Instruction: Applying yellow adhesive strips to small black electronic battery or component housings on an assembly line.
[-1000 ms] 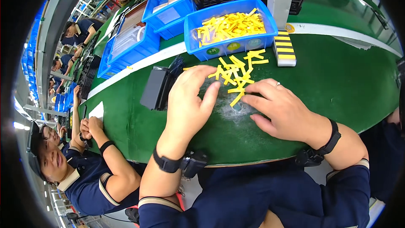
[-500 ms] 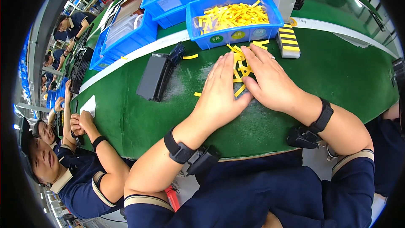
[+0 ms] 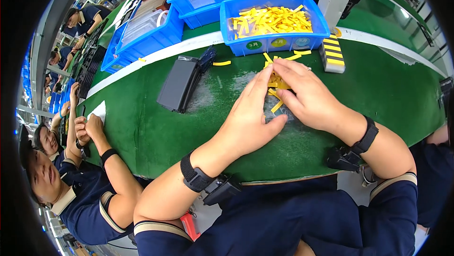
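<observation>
Both hands rest low over the green tabletop, fingers stretched out and tilted toward each other like a tent. Between them lies a small pile of yellow strips [image 3: 278, 82], partly hidden by my fingers. My left hand [image 3: 249, 119] flanks the pile on its left, fingers long and thumb apart. On the other side is my right hand [image 3: 313, 96], its fingertips near the left ones and its thumb beside a loose strip [image 3: 276, 107]. Just beyond the fingertips, a few more strips [image 3: 302, 52] lie against a blue bin [image 3: 231, 44] filled with yellow strips [image 3: 272, 22].
Left of my hands sits a stack of dark flat pieces [image 3: 179, 85], with a stray strip [image 3: 221, 63] near it. A yellow-and-black striped block [image 3: 333, 56] stands right of the bin. More blue bins [image 3: 158, 36] are at the back left. A co-worker's hands [image 3: 88, 127] work at the left.
My hands have drawn closer at the fingertips, and the strips between them are bunched tighter. A strip formerly left of my left hand no longer shows. The view has shifted slightly.
</observation>
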A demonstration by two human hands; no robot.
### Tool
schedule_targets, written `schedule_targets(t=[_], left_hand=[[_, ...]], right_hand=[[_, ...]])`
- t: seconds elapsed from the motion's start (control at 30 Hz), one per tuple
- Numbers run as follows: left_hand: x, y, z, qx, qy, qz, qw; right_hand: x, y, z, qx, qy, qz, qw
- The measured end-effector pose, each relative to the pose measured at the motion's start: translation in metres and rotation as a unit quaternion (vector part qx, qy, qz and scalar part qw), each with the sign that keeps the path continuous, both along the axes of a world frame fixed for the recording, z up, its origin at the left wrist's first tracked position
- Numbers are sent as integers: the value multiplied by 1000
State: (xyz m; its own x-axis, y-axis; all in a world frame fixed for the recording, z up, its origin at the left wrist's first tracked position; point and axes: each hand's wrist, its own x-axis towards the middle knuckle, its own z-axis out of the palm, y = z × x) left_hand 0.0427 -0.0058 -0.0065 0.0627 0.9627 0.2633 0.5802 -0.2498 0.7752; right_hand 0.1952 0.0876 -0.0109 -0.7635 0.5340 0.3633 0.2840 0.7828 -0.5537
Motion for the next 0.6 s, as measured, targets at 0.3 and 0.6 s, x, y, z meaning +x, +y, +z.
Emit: schedule_targets(t=[0.3, 0.6], left_hand=[[-25, 18, -14, 36, 193, 136, 971], [-20, 16, -2, 15, 58, 64, 996]], right_hand=[[1, 5, -3, 36, -29, -23, 999], [2, 14, -4, 151, -83, -108, 979]])
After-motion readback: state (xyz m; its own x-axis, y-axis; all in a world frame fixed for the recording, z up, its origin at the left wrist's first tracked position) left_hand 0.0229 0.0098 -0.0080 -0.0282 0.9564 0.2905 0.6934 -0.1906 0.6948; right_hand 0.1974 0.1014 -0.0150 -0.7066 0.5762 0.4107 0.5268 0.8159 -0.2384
